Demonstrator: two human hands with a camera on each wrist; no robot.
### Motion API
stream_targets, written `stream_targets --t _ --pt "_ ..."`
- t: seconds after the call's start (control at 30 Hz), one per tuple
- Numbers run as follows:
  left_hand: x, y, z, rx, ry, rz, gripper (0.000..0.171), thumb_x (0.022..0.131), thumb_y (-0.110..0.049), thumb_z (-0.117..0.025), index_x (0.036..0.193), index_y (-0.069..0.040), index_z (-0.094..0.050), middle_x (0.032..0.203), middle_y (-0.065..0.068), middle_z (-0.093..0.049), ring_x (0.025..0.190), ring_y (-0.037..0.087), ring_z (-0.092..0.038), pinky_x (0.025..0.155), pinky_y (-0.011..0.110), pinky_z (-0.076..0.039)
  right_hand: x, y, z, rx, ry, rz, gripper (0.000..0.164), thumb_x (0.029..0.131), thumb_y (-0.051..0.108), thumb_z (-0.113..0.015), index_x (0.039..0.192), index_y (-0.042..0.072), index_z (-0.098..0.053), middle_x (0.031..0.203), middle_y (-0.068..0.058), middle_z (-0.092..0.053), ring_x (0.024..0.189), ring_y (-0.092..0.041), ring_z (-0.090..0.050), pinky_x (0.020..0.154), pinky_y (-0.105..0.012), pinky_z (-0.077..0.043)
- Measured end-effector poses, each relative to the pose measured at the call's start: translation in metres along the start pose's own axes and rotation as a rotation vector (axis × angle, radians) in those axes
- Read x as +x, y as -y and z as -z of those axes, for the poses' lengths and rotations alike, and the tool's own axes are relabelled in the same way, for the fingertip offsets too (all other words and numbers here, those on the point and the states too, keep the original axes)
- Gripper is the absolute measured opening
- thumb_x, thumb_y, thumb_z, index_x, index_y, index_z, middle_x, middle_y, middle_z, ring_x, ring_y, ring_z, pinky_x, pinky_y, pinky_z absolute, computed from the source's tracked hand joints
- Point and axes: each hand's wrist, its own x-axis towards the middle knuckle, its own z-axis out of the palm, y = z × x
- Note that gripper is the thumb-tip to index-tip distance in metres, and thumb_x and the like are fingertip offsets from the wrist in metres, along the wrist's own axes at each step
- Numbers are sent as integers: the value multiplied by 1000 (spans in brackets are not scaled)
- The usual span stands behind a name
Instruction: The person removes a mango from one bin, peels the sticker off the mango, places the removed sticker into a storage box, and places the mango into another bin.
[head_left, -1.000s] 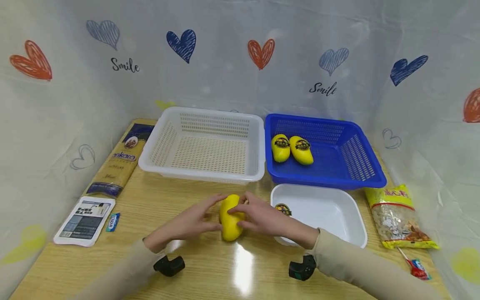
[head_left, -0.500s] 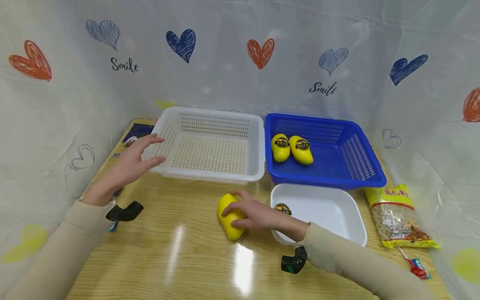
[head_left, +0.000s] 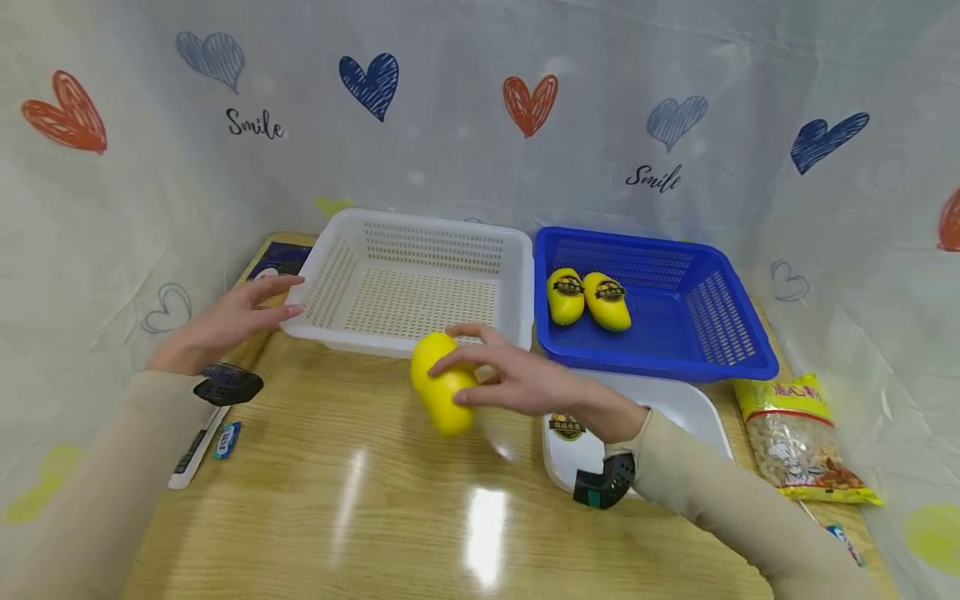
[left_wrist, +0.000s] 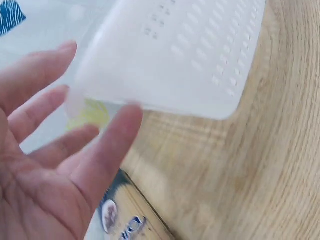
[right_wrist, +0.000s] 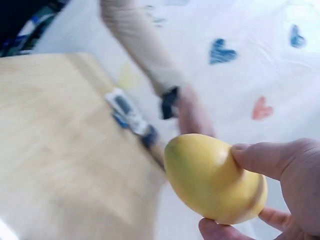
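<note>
My right hand (head_left: 517,379) grips a yellow mango (head_left: 438,383) from its right side, raised over the table in front of the white basket. In the right wrist view, thumb and fingers hold that mango (right_wrist: 210,175) around one end. My left hand (head_left: 232,321) has its fingers spread, with the fingertips right at the left rim of the white basket (head_left: 420,342). Its palm side and loosely spread fingers (left_wrist: 107,155) show beside the basket wall (left_wrist: 150,70) in the left wrist view. Two mangoes with black labels (head_left: 566,296) lie in the blue basket (head_left: 660,362).
A white tray (head_left: 678,392) stands in front of the blue basket, with a round dark label (head_left: 566,427) at its left side. Right of it lies a yellow snack bag (head_left: 806,442). A pasta pack (left_wrist: 132,212) and a small blue packet (head_left: 227,440) lie at the left.
My left hand has left the mango and moved to the white basket's left rim. My right hand has lifted the mango off the table and carried it slightly left and away from me.
</note>
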Motion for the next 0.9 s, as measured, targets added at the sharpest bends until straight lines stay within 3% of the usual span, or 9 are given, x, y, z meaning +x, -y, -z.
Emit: stream_targets --t 0.2,0.33,0.43,0.57,0.7,0.9 --pt "2 11 1 -40 6 -9 58 100 -24 -59 151 -14 -34 143 14 -42 107 13 -59 84 30 -53 47 -18 44 90 -155 -176 39 99 26 -59 137 21 -54 160 -6 -5 125 -33 -47 95 -43 -47" --pt "3 11 2 -36 0 2 59 101 -28 -57 152 -18 -31 144 11 -42 111 14 -56 86 26 -50 78 -43 59 133 -179 -263 44 99 19 -60 142 18 -50 157 -10 -11 122 -30 -51 93 -40 -51" --pt "7 13 2 -23 -4 7 59 101 -32 -55 154 -21 -29 148 7 -39 116 12 -51 88 22 -46 95 -60 63 122 -182 -332 47 97 17 -62 142 17 -50 153 -10 -27 119 -25 -51 92 -40 -52" --pt "14 18 2 -68 -1 -3 60 102 -25 -54 155 -19 -26 152 13 -37 114 7 -53 85 23 -49 108 -78 62 85 -149 -428 47 97 19 -63 142 21 -51 148 -7 -40 118 -22 -51 94 -38 -50" --pt "17 23 0 -165 -4 8 61 102 -20 -54 155 -16 -24 150 19 -37 108 5 -58 81 26 -53 117 -88 59 52 -97 -484 48 97 19 -62 143 22 -50 148 -7 -40 117 -23 -51 96 -36 -49" --pt "17 26 0 -274 21 -32 59 101 -15 -54 154 -15 -28 138 2 -49 107 7 -59 80 27 -55 125 -90 58 0 -85 -498 51 97 20 -62 146 23 -47 152 -6 -36 114 -21 -48 91 -32 -50"
